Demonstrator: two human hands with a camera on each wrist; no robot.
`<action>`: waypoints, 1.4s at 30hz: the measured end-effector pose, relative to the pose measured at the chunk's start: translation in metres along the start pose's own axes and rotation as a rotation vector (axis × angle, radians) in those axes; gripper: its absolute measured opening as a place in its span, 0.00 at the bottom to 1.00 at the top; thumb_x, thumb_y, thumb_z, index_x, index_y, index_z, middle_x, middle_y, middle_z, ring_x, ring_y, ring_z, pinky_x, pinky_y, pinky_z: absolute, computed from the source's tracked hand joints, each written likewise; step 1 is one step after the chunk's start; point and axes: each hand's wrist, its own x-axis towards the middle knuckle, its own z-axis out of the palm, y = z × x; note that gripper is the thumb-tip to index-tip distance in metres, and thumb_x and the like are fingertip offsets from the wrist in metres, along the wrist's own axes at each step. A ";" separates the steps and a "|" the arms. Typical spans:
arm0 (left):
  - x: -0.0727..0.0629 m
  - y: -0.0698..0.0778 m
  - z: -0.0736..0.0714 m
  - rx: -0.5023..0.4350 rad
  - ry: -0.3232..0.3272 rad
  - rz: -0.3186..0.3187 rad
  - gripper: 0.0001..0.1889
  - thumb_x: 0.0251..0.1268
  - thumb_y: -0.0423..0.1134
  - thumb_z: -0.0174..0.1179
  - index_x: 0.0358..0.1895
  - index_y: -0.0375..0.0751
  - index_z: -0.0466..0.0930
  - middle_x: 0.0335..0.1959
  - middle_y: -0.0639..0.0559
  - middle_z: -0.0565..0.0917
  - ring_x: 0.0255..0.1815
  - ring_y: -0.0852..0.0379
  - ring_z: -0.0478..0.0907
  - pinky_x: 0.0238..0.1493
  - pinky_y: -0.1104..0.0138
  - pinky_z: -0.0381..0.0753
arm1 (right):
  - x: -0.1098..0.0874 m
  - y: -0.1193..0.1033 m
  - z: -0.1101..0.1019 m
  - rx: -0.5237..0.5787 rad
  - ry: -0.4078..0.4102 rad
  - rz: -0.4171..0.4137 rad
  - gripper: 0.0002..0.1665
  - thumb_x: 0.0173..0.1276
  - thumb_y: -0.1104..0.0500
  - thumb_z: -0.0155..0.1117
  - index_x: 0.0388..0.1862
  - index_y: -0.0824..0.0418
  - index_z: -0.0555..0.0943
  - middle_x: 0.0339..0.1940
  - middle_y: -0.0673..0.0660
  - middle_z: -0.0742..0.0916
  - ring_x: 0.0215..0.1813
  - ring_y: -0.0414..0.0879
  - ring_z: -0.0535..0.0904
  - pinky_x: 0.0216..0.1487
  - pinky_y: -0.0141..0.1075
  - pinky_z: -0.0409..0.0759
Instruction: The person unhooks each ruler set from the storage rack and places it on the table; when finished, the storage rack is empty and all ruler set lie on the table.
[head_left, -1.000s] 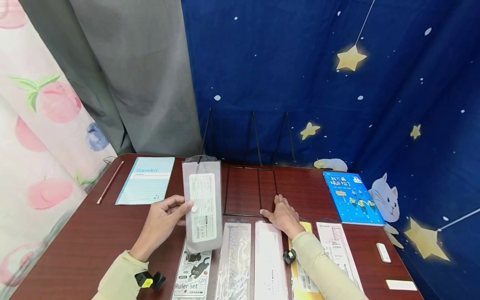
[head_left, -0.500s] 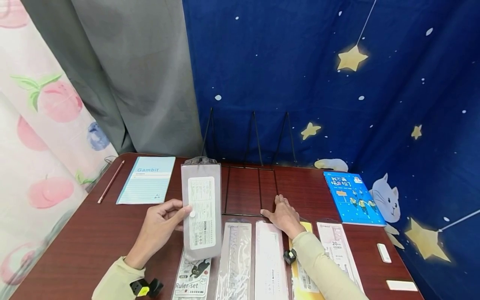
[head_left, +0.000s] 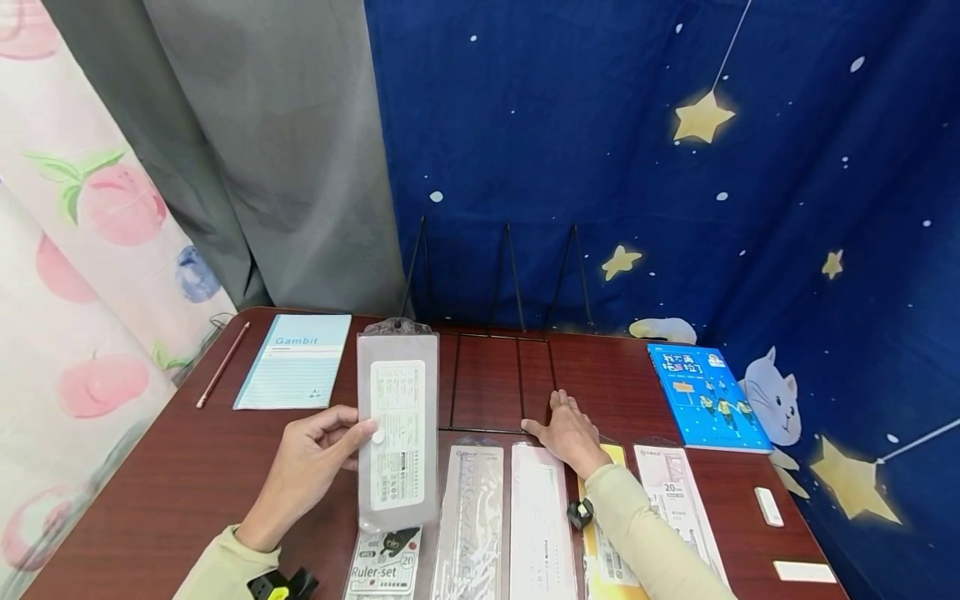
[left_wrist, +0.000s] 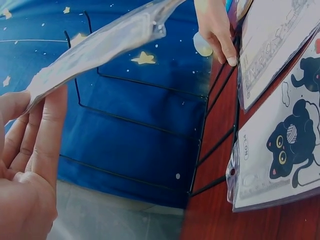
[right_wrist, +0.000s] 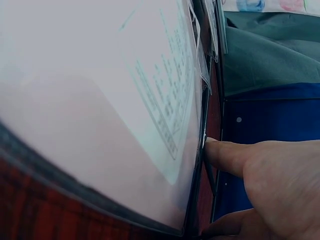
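Note:
In the head view my left hand pinches the left edge of a clear plastic ruler-set packet, its white back label facing me. The packet is held upright, with a hang hole at its top. The left wrist view shows the packet edge-on between thumb and fingers, apart from the prongs. A black wire display rack stands behind, prongs pointing up. My right hand rests on the rack's lower front right part with fingers extended. In the right wrist view, its thumb touches the frame.
Along the front lie a black-cat ruler-set packet, a clear packet, a pale pink packet, a yellow packet and another pink packet. A notebook, pencil, blue book and two white blocks lie around.
My left hand has drawn the packet slightly down and left, toward me, its top moving away from the left prong. My right hand has stayed on the rack.

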 end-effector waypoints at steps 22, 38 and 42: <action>-0.027 -0.054 -0.053 0.061 -0.002 -0.279 0.19 0.78 0.45 0.61 0.55 0.30 0.84 0.38 0.69 0.88 0.43 0.73 0.84 0.37 0.63 0.89 | -0.001 -0.001 -0.003 0.013 0.017 -0.009 0.56 0.72 0.37 0.66 0.84 0.67 0.55 0.86 0.66 0.57 0.87 0.64 0.51 0.82 0.62 0.54; -0.037 -0.103 -0.087 0.002 -0.199 -0.514 0.24 0.78 0.47 0.60 0.59 0.26 0.80 0.47 0.52 0.87 0.45 0.64 0.86 0.43 0.60 0.90 | -0.004 -0.003 -0.002 0.005 0.004 -0.001 0.56 0.73 0.38 0.66 0.84 0.67 0.54 0.86 0.66 0.56 0.87 0.63 0.51 0.83 0.61 0.53; -0.036 -0.108 -0.089 0.017 -0.222 -0.513 0.22 0.78 0.47 0.60 0.56 0.27 0.81 0.45 0.53 0.84 0.43 0.64 0.86 0.43 0.61 0.90 | -0.004 -0.003 -0.001 0.002 0.000 0.001 0.56 0.73 0.37 0.66 0.84 0.67 0.54 0.86 0.66 0.56 0.87 0.63 0.51 0.83 0.60 0.53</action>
